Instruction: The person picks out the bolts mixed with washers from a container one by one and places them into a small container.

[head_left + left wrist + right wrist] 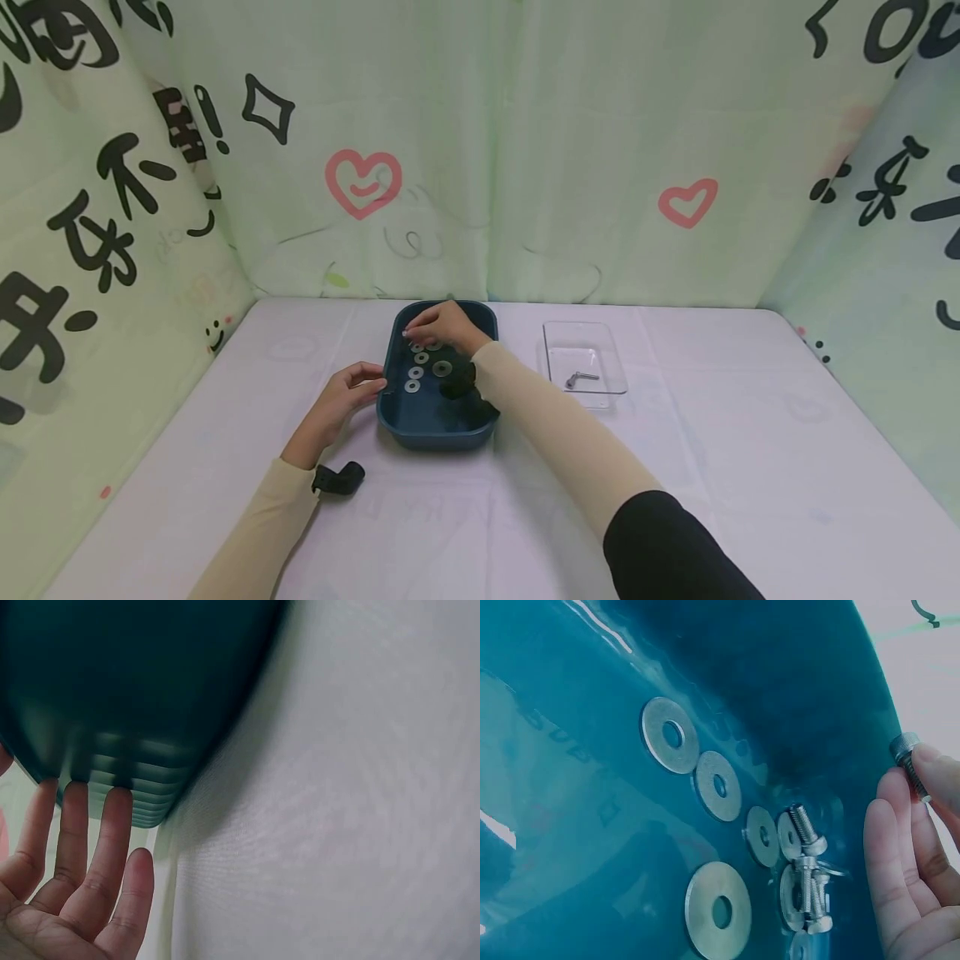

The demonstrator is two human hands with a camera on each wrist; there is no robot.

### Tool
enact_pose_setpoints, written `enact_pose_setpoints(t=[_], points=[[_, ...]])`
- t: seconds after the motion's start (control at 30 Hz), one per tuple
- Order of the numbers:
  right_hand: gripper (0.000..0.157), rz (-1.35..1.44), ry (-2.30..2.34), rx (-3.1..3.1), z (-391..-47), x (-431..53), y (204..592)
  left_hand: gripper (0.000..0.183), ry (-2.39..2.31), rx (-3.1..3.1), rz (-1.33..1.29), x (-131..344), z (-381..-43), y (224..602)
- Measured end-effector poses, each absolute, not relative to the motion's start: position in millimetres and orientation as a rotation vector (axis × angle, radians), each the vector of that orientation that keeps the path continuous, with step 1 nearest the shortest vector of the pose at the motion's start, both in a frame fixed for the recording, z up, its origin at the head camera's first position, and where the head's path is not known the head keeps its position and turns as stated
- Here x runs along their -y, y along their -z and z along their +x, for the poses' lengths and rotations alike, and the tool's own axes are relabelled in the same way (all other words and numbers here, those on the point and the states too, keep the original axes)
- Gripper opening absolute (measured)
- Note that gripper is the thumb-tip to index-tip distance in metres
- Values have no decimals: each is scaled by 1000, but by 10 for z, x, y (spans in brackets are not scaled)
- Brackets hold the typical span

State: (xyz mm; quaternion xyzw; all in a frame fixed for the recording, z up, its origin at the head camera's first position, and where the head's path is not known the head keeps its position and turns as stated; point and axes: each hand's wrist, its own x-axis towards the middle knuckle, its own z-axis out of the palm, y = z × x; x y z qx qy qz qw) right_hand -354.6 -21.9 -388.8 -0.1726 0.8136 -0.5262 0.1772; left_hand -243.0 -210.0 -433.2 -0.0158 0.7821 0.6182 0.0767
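Observation:
My right hand (448, 327) is over the far part of a dark blue tray (435, 437). Between its thumb and fingers it pinches a socket head screw (909, 761), knurled head up in the right wrist view. Several flat washers (718, 786) lie on the tray floor, with a small cluster of screws (810, 889) on and beside some of them. My left hand (337, 410) is at the tray's left side, its nearly straight fingers (112, 847) touching the ribbed outer wall.
To the tray's right stands a clear plastic box (585, 333) with a few screws (581, 379) inside. A white cloth covers the table (735, 433). Printed curtains (585, 125) close off the back and both sides.

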Motion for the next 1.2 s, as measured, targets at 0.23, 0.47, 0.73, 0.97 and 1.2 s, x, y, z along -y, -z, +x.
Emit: enact_pose_setpoints(t=[0.23, 0.47, 0.73, 0.97, 1.2], points=[[21, -512, 1502, -2275, -3563, 158, 3803, 39, -1850, -2338, -61, 2099, -2419, 4316], [21, -539, 1487, -2298, -3565, 49, 3706, 39, -1847, -2339, -67, 2091, -2426, 4314], [22, -613, 1501, -2276, -3524, -127, 3561, 39, -1849, -2336, -68, 2080, -2417, 4305], [24, -663, 1511, -2255, -3518, -272, 3450, 39, -1849, -2340, -67, 2084, -2411, 4294], [27, -704, 1488, -2254, -3514, -446, 3405, 38, -1842, -2343, -66, 2077, -2422, 4304]])
